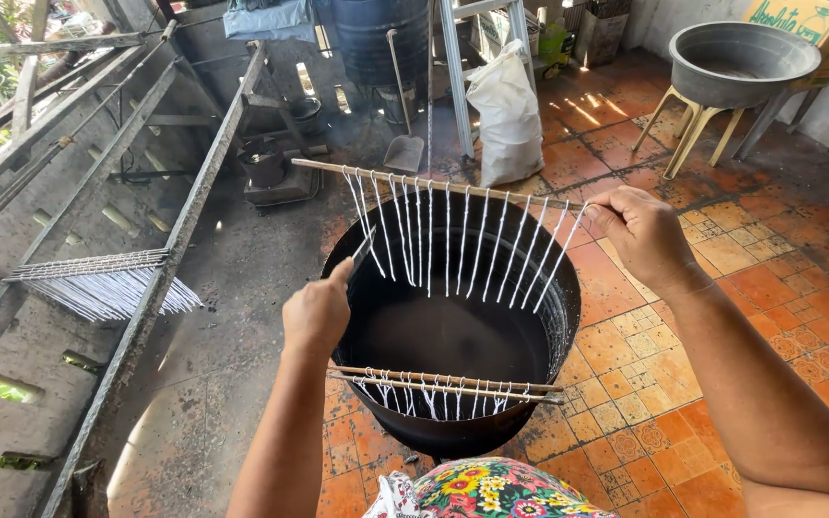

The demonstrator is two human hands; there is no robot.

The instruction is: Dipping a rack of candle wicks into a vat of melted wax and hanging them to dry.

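Observation:
My right hand [637, 230] grips one end of a thin wooden stick [434, 184] held level above a large black pot [554, 336]. Several thin white candles [462, 245] hang from the stick by their wicks over the pot. My left hand [317, 309] is at the pot's near left rim, closed on a small dark flat tool [364, 252] that points up toward the leftmost candles. Dark liquid [448, 336] fills the pot's lower part. Two more sticks [443, 382] with short white wicks lie across the pot's near rim.
A slanted wooden rack [155, 288] on the left carries a row of finished white candles [107, 288]. Behind the pot stand a white sack [508, 115], a shovel [405, 144], a metal ladder [458, 77], a blue barrel [376, 38] and a grey basin [741, 62] on a stool.

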